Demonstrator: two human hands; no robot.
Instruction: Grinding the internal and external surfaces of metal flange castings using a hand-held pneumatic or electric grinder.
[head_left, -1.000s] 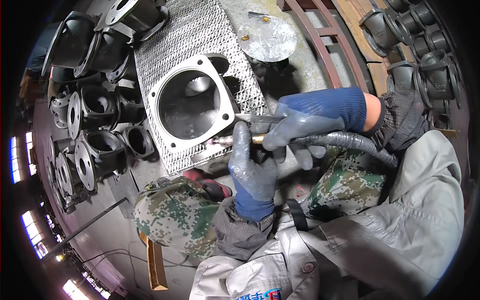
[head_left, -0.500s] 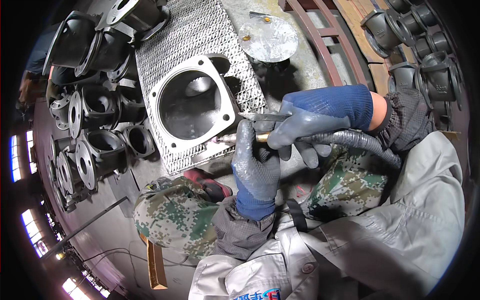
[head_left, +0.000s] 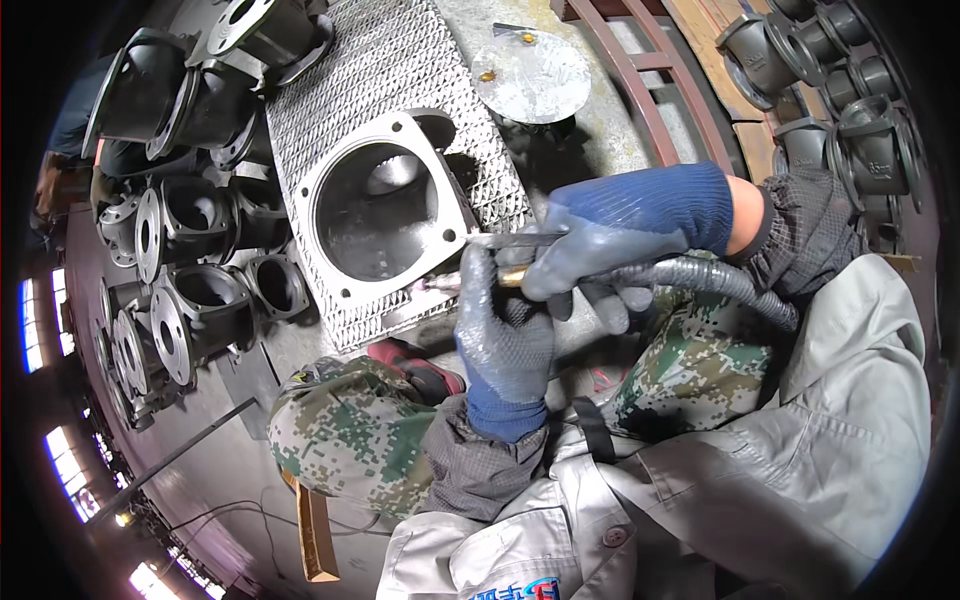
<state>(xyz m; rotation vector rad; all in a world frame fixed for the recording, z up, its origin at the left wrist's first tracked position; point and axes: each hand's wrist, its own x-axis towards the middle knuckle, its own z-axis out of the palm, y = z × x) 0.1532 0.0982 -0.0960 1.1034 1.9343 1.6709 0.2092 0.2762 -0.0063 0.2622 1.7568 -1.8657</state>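
At centre, your right hand (head_left: 605, 245) is closed around a brass-coloured tool (head_left: 511, 277) and a flat blade (head_left: 512, 240); your left hand (head_left: 505, 345) is half-curled, its grip unclear, just below right of the square-flanged casting (head_left: 375, 235) on mesh (head_left: 320, 90), left of centre

Head view, fisheye, the left one of the pair. We look steeply down from the wearer's head onto the flanged casting (head_left: 385, 225), near enough to see into its round bore. Our picture sits upright: the wearer's pale jacket (head_left: 845, 400) enters below and right of the casting, close to the lens. The left hand (head_left: 505, 345) and right hand (head_left: 590, 245) show at close range, right of the casting. Well left of it, we find bright windows (head_left: 66, 465) bending along the rim.
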